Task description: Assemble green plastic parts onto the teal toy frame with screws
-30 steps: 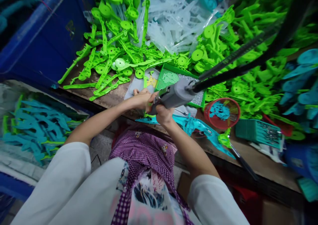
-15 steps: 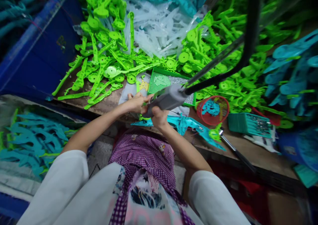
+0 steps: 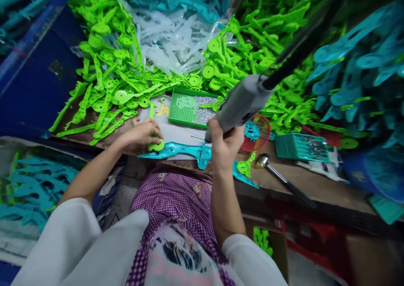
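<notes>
The right hand (image 3: 225,146) has its fingers wrapped around a thick grey electric screwdriver (image 3: 241,103), whose tip points down at a long, flat turquoise plastic piece (image 3: 183,149) lying along the near edge of the brown tabletop (image 3: 315,189). Whether the tip touches the turquoise piece I cannot tell. The left hand (image 3: 143,133) bends its fingers over a lime-green plastic part with a round disc end (image 3: 157,145), at the left end of the turquoise piece (whether they pinch it or merely rest there, I cannot tell). Farther from the near edge sits a rectangular green perforated plastic tray (image 3: 189,123) holding small silvery metal pieces (image 3: 205,109). To its right stands a round red plastic basket (image 3: 263,139) with small turquoise parts (image 3: 251,130) inside. A black-handled hammer (image 3: 285,183) lies near the tabletop's near edge, right of the right hand.
</notes>
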Demonstrator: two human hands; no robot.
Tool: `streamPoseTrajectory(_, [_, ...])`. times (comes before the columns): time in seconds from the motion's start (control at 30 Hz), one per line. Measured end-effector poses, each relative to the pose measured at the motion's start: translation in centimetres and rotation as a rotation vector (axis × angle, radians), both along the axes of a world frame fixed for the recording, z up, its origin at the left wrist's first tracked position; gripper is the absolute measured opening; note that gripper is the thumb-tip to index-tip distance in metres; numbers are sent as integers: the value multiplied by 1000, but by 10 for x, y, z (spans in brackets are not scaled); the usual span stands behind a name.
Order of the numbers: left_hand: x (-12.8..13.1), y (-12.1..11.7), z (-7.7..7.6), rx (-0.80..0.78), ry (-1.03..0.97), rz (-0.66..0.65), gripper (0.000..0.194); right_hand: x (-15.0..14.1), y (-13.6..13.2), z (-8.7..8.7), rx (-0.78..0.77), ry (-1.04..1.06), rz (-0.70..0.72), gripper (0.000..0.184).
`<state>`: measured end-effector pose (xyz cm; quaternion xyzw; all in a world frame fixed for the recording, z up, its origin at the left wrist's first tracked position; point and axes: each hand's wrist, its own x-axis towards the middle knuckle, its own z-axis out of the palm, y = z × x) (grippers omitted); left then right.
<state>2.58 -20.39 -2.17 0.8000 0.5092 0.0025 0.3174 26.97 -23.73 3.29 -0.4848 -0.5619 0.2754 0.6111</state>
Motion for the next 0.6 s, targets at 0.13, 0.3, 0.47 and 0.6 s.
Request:
streamPoseTrajectory(0.13, [7, 6, 3, -26, 107, 68, 13, -14, -2, 4, 6, 1, 32, 32])
streamPoseTrajectory(0.3, [19, 18, 11, -72, 243, 28, 16, -17, 6, 9, 2, -19, 150, 39])
streamPoseTrajectory(0.47, [26, 19, 16, -121, 322, 36, 16, -23, 22, 9, 6, 0, 233, 41])
streamPoseTrajectory(0.6, [17, 11, 14, -43, 267, 33, 21, -3, 20, 6, 31, -87, 293, 45])
